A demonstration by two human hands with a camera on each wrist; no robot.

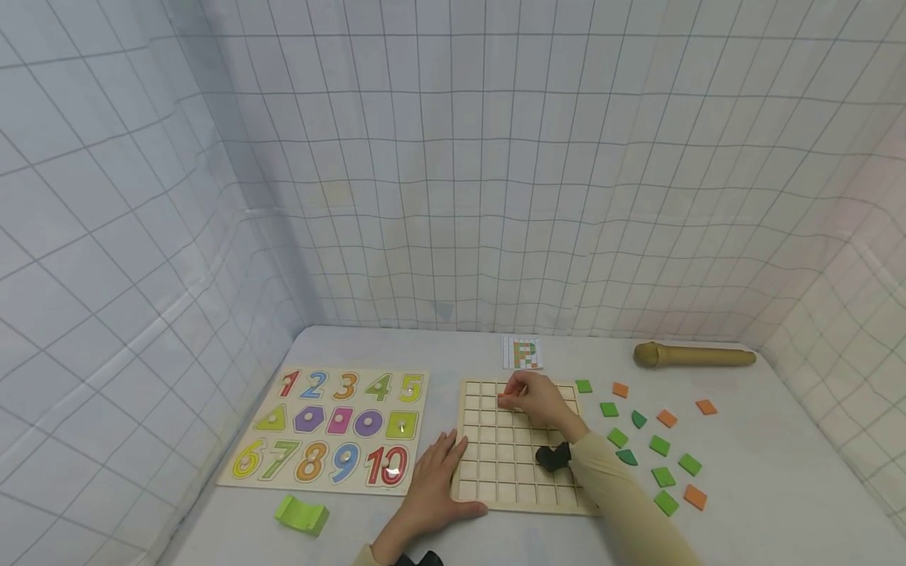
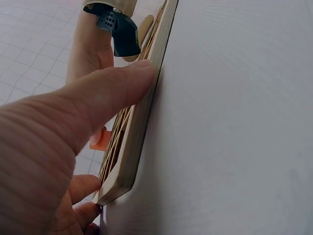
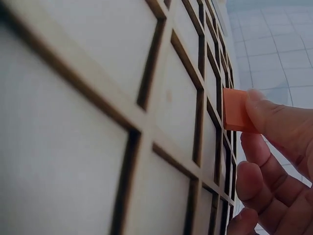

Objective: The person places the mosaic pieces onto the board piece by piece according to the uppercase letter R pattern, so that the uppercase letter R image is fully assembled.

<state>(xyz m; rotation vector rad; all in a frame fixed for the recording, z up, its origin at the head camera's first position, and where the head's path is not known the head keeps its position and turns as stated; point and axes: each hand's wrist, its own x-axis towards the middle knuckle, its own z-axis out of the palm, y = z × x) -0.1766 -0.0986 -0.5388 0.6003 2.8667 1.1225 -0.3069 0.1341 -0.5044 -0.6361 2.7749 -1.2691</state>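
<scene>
My right hand point(image 1: 539, 399) pinches an orange square tile point(image 3: 236, 110) between thumb and fingers. The tile stands tilted on edge, right at the grid lines of a pale wooden grid board point(image 1: 488, 452), toward its far side. My left hand point(image 1: 432, 486) spreads over the board's near left corner. Its thumb point(image 2: 129, 81) lies along the front edge, and the other fingers point(image 2: 84, 188) touch the left side. Around the right forearm lie loose green square tiles point(image 1: 664, 476), orange tiles point(image 1: 695, 497) and dark green quarter-round pieces point(image 1: 627, 457).
A number and shape puzzle board point(image 1: 357, 401) lies left of the grid. In front of it sits a lime green notched block point(image 1: 302, 515). Behind the grid is a small pattern card point(image 1: 522, 354). A brown microphone-shaped object point(image 1: 694, 356) lies at the back right, near the gridded curtain point(image 1: 453, 196).
</scene>
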